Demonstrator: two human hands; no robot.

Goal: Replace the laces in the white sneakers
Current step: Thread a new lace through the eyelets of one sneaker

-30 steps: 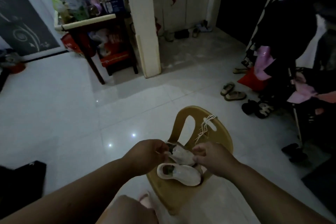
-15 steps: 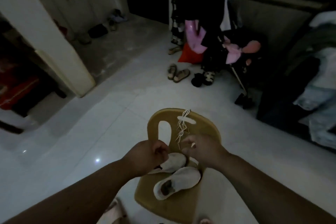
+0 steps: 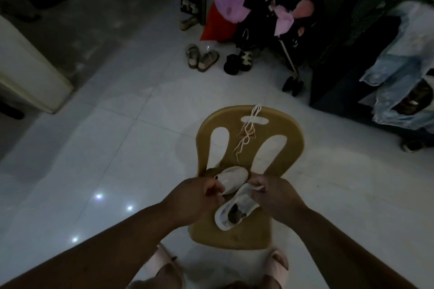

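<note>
Two small white sneakers lie on the seat of a low yellow-brown plastic chair (image 3: 291,129). The far sneaker (image 3: 234,176) lies crosswise, the near sneaker (image 3: 231,214) has its opening towards me. My left hand (image 3: 195,197) has its fingers curled at the heel end of the far sneaker. A white flap of the near sneaker's upper is pinched by my right hand (image 3: 272,195). Loose white laces (image 3: 246,138) hang down the chair's backrest from its handle slot.
Pale tiled floor surrounds the chair. Sandals (image 3: 202,58) and dark shoes (image 3: 239,63) sit ahead by a stroller (image 3: 291,30) hung with clothes. Denim garments (image 3: 399,65) hang at the right. A white pillar (image 3: 28,70) stands at the left. My slippered feet (image 3: 277,265) are below the chair.
My view has swung right and down, so the chair is now seen from above. Both hands stay at the sneakers; my right hand now pinches the near sneaker's flap.
</note>
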